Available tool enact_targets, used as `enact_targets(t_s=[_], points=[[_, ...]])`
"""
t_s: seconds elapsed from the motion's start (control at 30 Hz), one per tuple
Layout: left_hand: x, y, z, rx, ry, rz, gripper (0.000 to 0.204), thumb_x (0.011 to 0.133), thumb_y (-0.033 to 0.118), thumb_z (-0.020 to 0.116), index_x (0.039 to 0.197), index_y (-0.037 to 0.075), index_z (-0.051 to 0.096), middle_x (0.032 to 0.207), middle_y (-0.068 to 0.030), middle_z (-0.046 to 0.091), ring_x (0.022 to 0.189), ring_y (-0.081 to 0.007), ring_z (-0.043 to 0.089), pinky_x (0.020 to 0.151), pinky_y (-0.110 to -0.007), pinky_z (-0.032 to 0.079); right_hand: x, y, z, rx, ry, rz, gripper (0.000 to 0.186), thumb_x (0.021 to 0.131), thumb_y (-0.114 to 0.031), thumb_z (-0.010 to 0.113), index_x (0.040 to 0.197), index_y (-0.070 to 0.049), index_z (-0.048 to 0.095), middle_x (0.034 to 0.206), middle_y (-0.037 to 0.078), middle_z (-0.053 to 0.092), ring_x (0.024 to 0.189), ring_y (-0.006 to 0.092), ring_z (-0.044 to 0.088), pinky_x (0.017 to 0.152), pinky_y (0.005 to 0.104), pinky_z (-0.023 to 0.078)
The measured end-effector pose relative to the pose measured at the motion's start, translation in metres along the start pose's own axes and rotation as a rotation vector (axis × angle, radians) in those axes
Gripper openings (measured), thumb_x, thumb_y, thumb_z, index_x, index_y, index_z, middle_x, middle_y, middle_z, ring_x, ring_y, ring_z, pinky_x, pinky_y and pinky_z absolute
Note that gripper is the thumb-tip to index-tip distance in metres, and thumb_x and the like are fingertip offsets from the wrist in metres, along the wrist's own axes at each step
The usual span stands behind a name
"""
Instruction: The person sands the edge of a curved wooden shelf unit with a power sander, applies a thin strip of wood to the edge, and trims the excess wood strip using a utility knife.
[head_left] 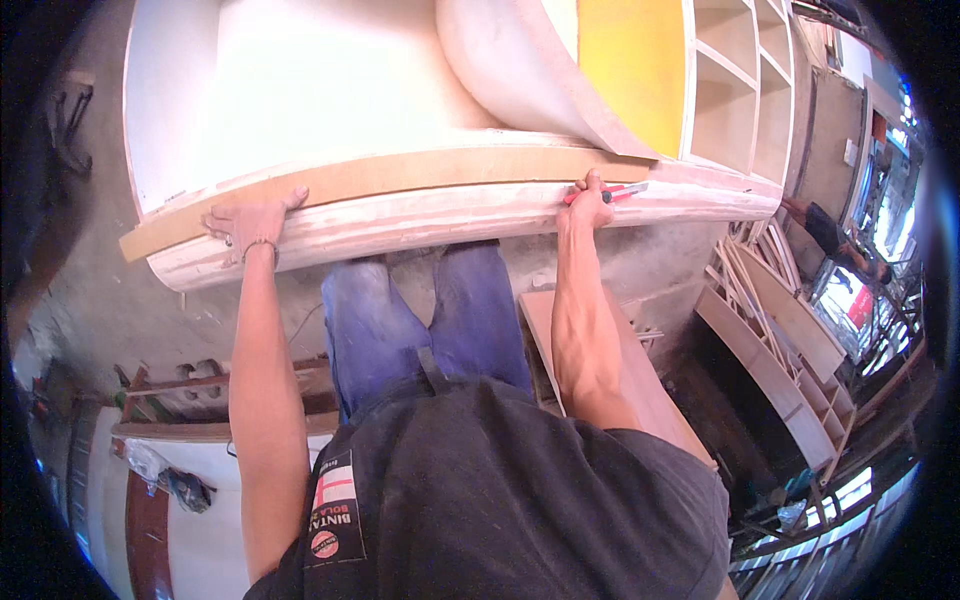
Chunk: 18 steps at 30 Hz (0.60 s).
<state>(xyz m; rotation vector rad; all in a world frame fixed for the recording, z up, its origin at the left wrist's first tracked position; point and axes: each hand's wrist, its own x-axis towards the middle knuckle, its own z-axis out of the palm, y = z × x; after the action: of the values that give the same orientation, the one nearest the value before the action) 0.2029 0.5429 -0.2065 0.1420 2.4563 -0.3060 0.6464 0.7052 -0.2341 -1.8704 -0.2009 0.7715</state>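
A long tan wooden strip [400, 178] lies along the near edge of a large white cabinet [170, 110], above its rounded, pinkish-white streaked front [420, 218]. My left hand [248, 220] rests on the left part of the strip, thumb and fingers spread and pressing down. Toward the strip's right end, my right hand [590, 205] is closed around a red utility knife [622, 192], whose blade points right. The thumb lies near the strip's edge. Behind that hand, a thin pale sheet [530, 80] curls up out of the cabinet.
A yellow panel [630, 75] and open compartments [725, 95] fill the cabinet's right side. At right, a wooden frame [770, 360] holds loose slats. A board [640, 370] leans beside my right forearm. Another person [835, 240] is at the far right.
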Motion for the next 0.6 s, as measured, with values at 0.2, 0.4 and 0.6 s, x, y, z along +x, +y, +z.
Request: enact_targets(t_s=[0.2,0.4,0.6], points=[[0.009,-0.015,0.032,0.013,0.094,0.087,0.154,0.062,0.068,0.088,0.16,-0.011,0.0,0.171,-0.0249,-0.001,0.16,-0.0368,-0.001,0.12,-0.072,0.016,0.003,0.001,-0.006,-0.026,-0.123,-0.029,0.02,0.095,-0.004,0.072,0.101,0.001,0.054,0.082,0.008,0.064,0.061,0.0153,0.06,0.049,0.0269,0.047],[-0.08,0.044,0.077,-0.144,0.367,0.672,0.13,0.072,0.068,0.081,0.161,-0.002,0.019,0.172,-0.0216,0.008,0.159,-0.0373,0.008,0.121,-0.072,0.009,-0.009,0.001,0.003,-0.04,-0.082,-0.003,0.023,0.093,-0.005,0.075,0.101,0.002,0.054,0.08,0.01,0.067,0.059,0.0144,0.062,0.049,0.0268,0.047],[-0.136,0.135,0.088,0.039,0.328,1.012,0.128,0.064,0.08,0.077,0.158,0.005,0.033,0.168,-0.0194,0.024,0.158,-0.0325,0.019,0.12,-0.073,0.007,0.004,0.004,-0.003,-0.016,-0.055,-0.056,0.023,0.094,-0.007,0.075,0.103,0.005,0.058,0.081,0.011,0.068,0.057,0.0142,0.061,0.046,0.0265,0.046]])
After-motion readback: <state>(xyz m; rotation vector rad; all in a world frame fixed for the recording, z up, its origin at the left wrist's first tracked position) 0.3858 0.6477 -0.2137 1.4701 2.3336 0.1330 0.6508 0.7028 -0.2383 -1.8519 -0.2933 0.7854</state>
